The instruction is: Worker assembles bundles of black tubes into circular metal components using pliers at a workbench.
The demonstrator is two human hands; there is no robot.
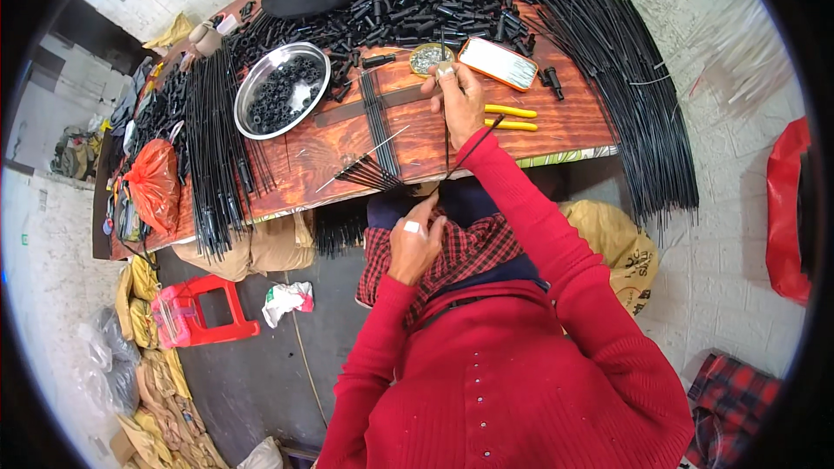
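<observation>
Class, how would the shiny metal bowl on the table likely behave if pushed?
The metal bowl probably slides rather than tips, looking wide and shallow. Its small black parts would likely shift, since they lie loose inside.

Head-worn fisheye, facing down from close above worktable (569, 122).

Spreads out as a reddish wooden table (565, 128), heaped with black fittings (417, 9) at the back. Bears a steel bowl (304, 93), a round tin (413, 63), two yellow handles (514, 110), a red plastic bag (155, 187) and black rods (625, 87) bundled toward both ends.
</observation>
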